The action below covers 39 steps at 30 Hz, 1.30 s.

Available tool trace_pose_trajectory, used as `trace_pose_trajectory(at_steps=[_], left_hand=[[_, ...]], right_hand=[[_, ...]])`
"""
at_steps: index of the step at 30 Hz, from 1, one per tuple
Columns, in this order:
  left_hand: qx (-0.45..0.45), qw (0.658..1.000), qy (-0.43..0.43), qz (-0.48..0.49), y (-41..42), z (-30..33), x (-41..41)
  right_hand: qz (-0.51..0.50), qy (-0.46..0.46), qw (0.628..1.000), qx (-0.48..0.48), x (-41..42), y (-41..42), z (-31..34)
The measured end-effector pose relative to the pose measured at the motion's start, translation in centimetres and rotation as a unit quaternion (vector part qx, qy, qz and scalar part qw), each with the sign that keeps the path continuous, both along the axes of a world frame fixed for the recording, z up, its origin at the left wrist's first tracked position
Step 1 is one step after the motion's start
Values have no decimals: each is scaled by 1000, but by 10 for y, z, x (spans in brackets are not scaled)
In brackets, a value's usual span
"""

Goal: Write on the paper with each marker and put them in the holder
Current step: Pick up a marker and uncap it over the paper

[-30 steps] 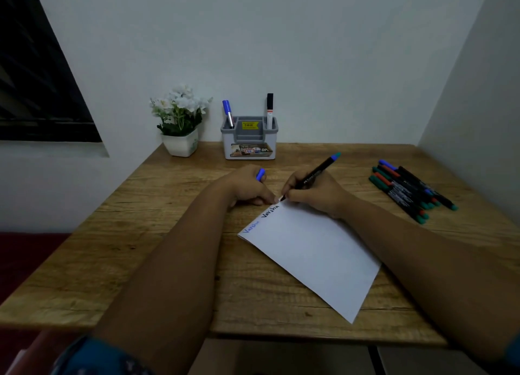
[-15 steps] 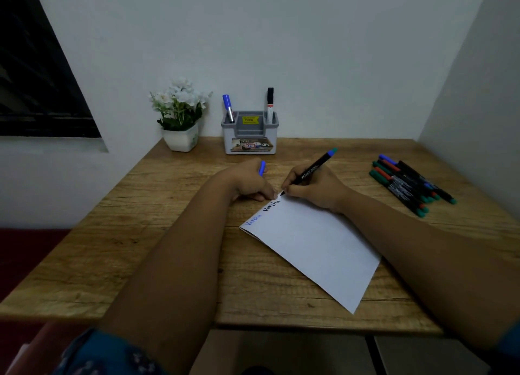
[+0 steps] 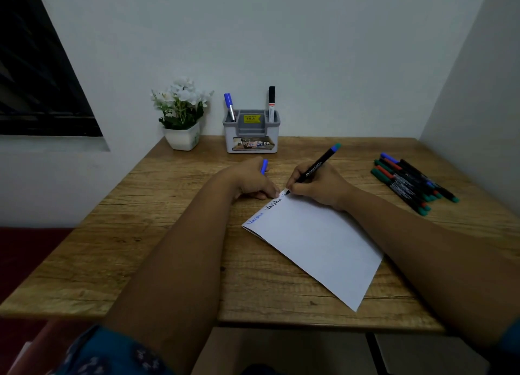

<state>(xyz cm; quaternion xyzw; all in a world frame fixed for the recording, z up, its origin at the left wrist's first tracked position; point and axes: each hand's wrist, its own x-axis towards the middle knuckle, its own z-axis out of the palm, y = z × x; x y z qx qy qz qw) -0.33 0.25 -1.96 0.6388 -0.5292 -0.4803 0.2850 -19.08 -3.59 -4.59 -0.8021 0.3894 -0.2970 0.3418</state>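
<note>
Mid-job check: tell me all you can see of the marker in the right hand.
The marker is slim and black with white brand lettering on the barrel and a blue, teal-edged end pointing up and away. It is uncapped and tilted, its tip on the far corner of the white paper, beside two written words. The right hand pinches it low on the barrel; nothing else touches it.

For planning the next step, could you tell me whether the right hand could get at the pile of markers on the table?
Probably yes: the pile of markers lies uncovered beside the right hand, but that hand holds a black marker.
</note>
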Motion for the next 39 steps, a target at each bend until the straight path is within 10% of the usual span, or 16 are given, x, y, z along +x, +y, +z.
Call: trace_pose_trajectory(at_steps=[39], left_hand=[[-12,999,20,-32,4,2,0]], right_hand=[[-33,-9,999,-13,1,-2,-3]])
